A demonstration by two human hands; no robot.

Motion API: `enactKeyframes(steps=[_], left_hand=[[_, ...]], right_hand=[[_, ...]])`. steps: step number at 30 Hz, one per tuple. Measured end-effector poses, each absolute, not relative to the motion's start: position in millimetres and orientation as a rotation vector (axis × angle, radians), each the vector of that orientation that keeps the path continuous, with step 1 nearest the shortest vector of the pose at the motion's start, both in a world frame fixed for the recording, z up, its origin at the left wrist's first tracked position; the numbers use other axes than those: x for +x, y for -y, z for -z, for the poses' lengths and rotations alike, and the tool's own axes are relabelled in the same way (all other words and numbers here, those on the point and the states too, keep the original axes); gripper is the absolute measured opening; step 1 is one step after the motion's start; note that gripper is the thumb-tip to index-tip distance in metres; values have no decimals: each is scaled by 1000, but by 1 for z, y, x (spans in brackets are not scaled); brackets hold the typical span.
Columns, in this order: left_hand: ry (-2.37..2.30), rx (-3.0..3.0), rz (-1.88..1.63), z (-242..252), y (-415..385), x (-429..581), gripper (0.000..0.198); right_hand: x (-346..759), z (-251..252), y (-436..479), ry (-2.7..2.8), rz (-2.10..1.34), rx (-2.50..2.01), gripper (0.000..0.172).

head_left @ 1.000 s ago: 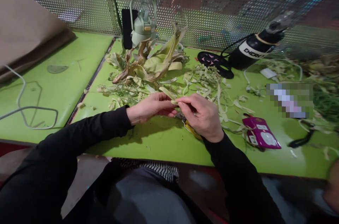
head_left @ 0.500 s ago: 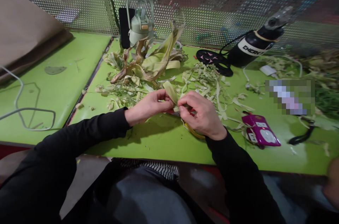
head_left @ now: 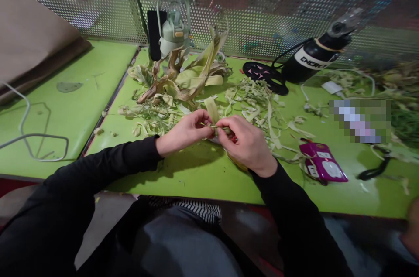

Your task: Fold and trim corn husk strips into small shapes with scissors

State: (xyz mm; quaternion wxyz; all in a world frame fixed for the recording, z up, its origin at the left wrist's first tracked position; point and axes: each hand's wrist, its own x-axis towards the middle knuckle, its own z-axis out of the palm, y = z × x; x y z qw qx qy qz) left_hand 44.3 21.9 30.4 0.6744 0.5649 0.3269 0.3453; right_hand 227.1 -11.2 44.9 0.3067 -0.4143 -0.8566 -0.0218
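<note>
Near the front middle of the table my two hands meet over a pale green strip of corn husk (head_left: pixel 211 108), which stands up between them. My left hand (head_left: pixel 188 132) pinches its lower end between thumb and fingers. My right hand (head_left: pixel 249 145) is closed on the same piece at the right, where it looks twisted and narrow. Beneath the right hand show bits of red and a yellow edge (head_left: pixel 238 162), mostly hidden. Just beyond lie a heap of larger dried husks (head_left: pixel 193 77) and scattered husk shreds (head_left: pixel 255 90).
A pale green bottle (head_left: pixel 173 37) and a black phone (head_left: pixel 154 35) stand at the back by a perforated screen. Rightward are a black bottle (head_left: pixel 307 61), a black palette-like plate (head_left: pixel 263 75), and a purple device (head_left: pixel 324 162). Brown paper (head_left: pixel 36 32) and a cable (head_left: pixel 36 134) lie left.
The husk strip has turned more upright, and its lower part now looks thinner between my fingers. My right hand has shifted slightly left and down; my left hand has hardly moved.
</note>
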Motion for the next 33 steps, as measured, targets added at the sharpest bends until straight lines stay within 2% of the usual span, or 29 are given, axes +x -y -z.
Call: enactKeyframes(steps=[8, 21, 33], left_hand=[[-716, 1254, -783, -29, -23, 43, 22], [-667, 1256, -852, -28, -24, 43, 17], [-683, 1263, -865, -24, -24, 44, 18]], right_hand=[[228, -46, 12, 2241, 70, -1146, 8], [224, -44, 15, 2093, 55, -1282, 8], [228, -49, 13, 2156, -156, -1283, 7]])
